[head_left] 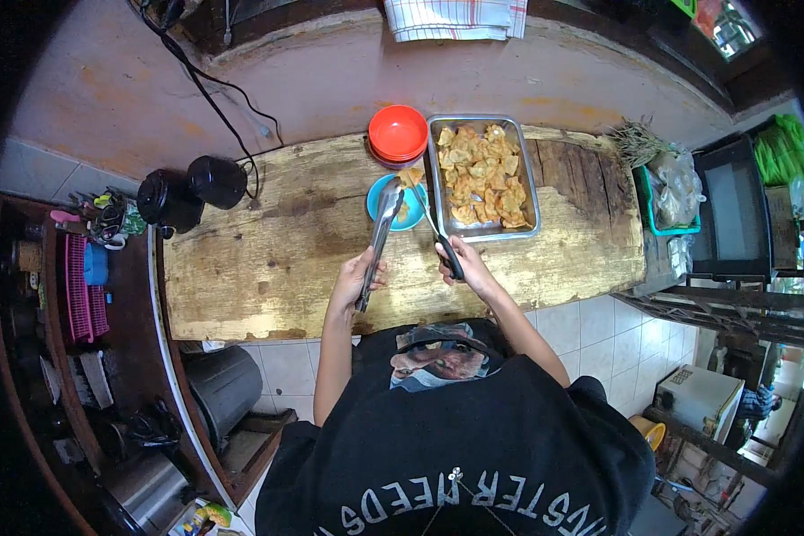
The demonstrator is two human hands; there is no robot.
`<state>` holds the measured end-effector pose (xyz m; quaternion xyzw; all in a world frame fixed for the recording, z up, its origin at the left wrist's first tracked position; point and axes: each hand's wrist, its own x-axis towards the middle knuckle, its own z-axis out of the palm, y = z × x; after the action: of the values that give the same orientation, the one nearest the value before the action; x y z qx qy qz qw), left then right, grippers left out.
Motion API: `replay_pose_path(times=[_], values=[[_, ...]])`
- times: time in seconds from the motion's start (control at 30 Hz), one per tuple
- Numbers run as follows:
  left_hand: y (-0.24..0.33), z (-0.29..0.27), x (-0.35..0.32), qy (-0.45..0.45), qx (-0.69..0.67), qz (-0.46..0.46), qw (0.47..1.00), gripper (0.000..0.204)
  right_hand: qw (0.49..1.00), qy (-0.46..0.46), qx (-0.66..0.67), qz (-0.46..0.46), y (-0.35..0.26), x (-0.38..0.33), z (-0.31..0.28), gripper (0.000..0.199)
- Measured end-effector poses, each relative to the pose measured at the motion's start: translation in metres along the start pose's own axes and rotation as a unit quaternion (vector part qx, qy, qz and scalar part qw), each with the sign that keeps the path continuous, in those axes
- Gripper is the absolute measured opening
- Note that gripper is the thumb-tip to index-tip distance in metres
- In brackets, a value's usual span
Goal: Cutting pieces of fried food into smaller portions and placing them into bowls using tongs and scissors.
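Tabletop (286, 250): tongs (381, 239) partly block bowl (409, 222) of, perhaps, chips (404, 212).

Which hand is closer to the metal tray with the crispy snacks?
Right. The right hand is by the near left corner of the metal tray; the left hand, holding tongs, is farther off to the left.

Blue bowl (409, 223), orange-red bowl (397, 132), golden-brown fried pieces (482, 174), silver tongs (381, 232), silver tray (500, 235), red-lined white cloth (456, 20)
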<state>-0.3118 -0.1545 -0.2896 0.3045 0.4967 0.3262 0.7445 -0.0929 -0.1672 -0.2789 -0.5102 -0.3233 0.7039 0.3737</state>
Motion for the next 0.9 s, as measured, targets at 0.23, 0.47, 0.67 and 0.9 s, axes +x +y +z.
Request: replay_pose_path(times=[0.23,0.47,0.67,0.9], values=[[-0.003,0.001,-0.004,-0.003,0.001,-0.004,1.000,0.037,0.998,-0.018,-0.039,0.040,-0.006,0.000,0.002,0.024],[-0.011,-0.007,-0.005,0.005,0.004,-0.016,1.000,0.038,0.999,-0.025,-0.027,0.026,-0.004,0.002,0.002,0.034],[-0.017,-0.013,-0.003,-0.003,0.030,-0.014,0.999,0.038,0.999,-0.009,0.000,0.035,0.011,0.009,-0.007,0.033],[-0.021,-0.017,-0.005,0.011,0.041,-0.021,0.999,0.039,0.998,-0.015,-0.017,0.054,0.018,0.011,-0.008,0.034]])
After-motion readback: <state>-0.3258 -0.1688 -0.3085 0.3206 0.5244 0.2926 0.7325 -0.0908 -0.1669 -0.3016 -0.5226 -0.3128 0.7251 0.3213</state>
